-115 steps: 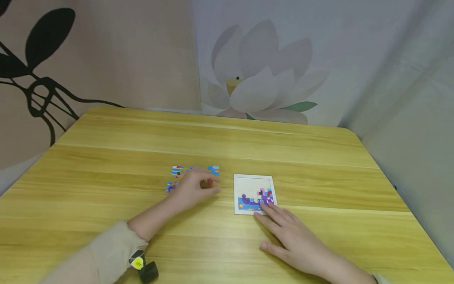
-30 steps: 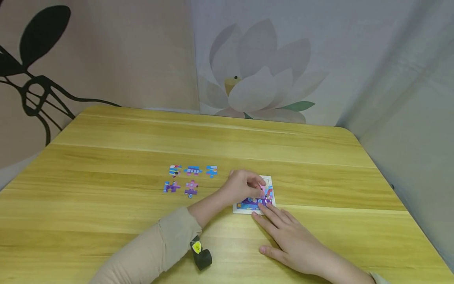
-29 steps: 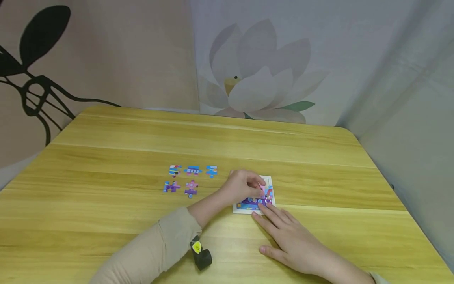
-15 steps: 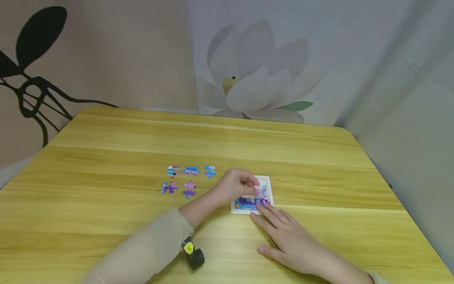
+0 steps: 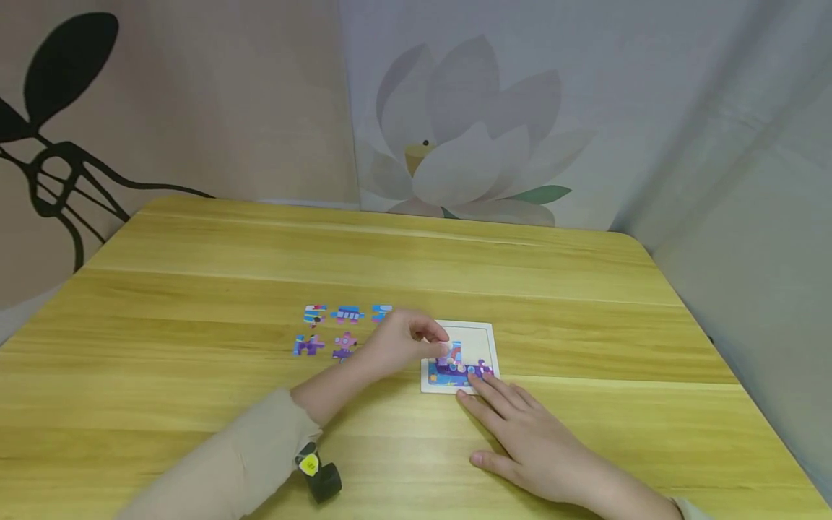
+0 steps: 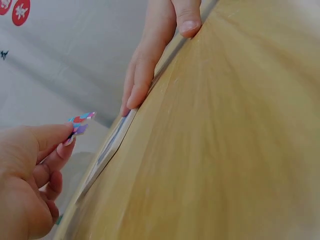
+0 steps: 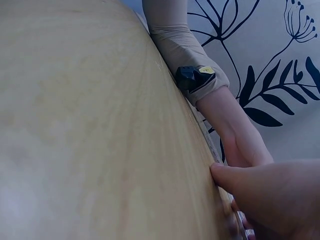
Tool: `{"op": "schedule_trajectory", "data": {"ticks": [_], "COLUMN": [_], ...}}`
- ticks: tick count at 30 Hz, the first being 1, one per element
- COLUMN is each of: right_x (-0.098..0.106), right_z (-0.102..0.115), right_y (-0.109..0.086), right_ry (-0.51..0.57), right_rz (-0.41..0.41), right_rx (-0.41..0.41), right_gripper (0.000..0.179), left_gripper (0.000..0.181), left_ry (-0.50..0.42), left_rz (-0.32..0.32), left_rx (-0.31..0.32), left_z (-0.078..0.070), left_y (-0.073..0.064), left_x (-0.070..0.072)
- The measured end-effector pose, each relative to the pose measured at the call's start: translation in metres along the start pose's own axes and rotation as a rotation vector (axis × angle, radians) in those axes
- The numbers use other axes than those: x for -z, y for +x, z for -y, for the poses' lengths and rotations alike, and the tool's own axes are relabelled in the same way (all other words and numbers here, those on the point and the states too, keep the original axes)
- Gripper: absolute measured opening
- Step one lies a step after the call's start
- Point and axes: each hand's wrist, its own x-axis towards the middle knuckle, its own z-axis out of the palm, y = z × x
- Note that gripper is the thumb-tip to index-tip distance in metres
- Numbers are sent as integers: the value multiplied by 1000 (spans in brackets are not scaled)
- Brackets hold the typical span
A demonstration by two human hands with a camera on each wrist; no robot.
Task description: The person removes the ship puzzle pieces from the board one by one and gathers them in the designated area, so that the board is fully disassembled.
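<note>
My left hand pinches a puzzle piece between thumb and fingers, above the left part of a square puzzle board in the head view. The left wrist view shows this piece, red, blue and purple, raised clear of the board. Joined purple and blue pieces fill the board's lower part; its upper part shows bare cream. My right hand lies with extended fingers on the board's lower right edge, thumb on the table. In the right wrist view the board is largely hidden.
Several loose puzzle pieces lie left of the board in two rows, one partly behind my left hand. A black wrist device hangs at my left cuff. The wooden table ends at a curtain backdrop.
My left hand reached from the loose pieces to the board's right side, then drew left with a pinched piece. The pink-and-red section seen there has gone from the board. The right hand stays put.
</note>
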Motion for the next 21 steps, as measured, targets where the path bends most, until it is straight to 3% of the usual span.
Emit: {"op": "schedule_trajectory", "data": {"ticks": [14,21], "right_x": [1,1], "right_z": [1,0], "right_y": [0,1], "right_ry": [-2,14], "right_rz": [-1,38], "right_rx": [3,-19], "right_gripper": [67,68], "left_gripper": [7,10], "left_ry": [-18,-7], "left_rz": [-51,-40], "left_rx": [54,53], "left_z": [13,19], "left_y": [-22,-30], "left_x": [35,51]}}
